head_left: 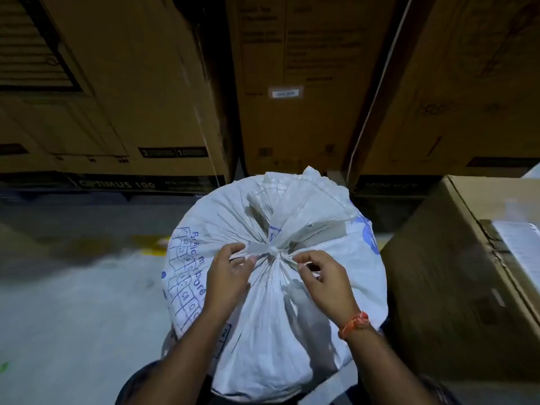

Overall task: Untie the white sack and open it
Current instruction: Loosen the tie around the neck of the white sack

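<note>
Left hand (226, 270): fingers curled, pinching the flat white tie (257, 249) on the near-left side of the knot (272, 249). Wrist rests over the printed blue panel of the sack.

Right hand (320, 277): fingertips pinched on a thin strand or fold at the right of the knot; which of the two it is cannot be told. Orange thread band (354, 325) at the wrist.

Knot: small, tight, at the centre of the gathered neck; pleats radiate from it all round. Not yet loosened, by the look of it.

White sack (271, 331): woven, full, standing upright on the floor (73, 302) directly before the person; its free mouth fans out on the far side of the knot.

Handling note: judged best to hold the neck steady with one hand and work the loose end back through the knot with the other, rather than pulling both ends apart, which would likely tighten it.

Surroundings: cardboard cartons (292, 83) stacked behind; one carton (455, 273) just beside the sack on the right.
</note>
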The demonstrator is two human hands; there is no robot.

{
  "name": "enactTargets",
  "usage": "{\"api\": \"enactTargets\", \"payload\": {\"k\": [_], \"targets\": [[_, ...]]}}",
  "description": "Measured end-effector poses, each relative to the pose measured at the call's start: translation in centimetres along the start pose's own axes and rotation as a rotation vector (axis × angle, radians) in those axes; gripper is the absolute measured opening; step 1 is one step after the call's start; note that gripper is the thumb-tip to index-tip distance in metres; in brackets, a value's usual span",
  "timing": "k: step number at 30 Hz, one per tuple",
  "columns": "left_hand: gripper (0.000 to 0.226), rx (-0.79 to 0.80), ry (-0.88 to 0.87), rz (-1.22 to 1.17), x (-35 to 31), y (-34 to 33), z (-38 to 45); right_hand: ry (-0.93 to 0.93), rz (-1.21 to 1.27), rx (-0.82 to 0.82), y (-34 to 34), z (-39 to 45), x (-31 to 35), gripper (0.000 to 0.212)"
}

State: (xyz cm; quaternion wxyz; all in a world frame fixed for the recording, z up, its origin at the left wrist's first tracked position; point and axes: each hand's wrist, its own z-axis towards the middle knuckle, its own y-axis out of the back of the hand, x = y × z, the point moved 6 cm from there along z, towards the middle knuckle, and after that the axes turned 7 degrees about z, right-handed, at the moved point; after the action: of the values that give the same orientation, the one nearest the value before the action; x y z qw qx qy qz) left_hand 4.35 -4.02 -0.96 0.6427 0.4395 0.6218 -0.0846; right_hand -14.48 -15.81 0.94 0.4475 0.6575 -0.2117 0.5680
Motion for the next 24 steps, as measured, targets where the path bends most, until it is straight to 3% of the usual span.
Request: {"api": "enactTargets", "payload": {"k": [3, 8, 16, 24], "targets": [[0.031, 0.014, 0.024, 0.022, 1.2, -1.7, 2.3, -0.017, -0.094, 0.017, -0.8, 2.3, -2.0, 0.017], [0.028, 0.093, -0.147, 0.228, -0.2, -3.4, 5.1, 0.097, -0.295, 0.11, -2.7, 6.1, -2.5, 0.02], [0.01, 0.121, -0.106, 0.205, 0.6, -4.1, 5.6, 0.138, -0.377, 0.121, -4.1, 6.8, -3.4, 0.016], [0.01, 0.056, 0.034, 0.037, 1.5, -3.9, 5.5, 0.232, -0.455, -0.006, -4.4, 5.7, -2.4, 0.016]]}}
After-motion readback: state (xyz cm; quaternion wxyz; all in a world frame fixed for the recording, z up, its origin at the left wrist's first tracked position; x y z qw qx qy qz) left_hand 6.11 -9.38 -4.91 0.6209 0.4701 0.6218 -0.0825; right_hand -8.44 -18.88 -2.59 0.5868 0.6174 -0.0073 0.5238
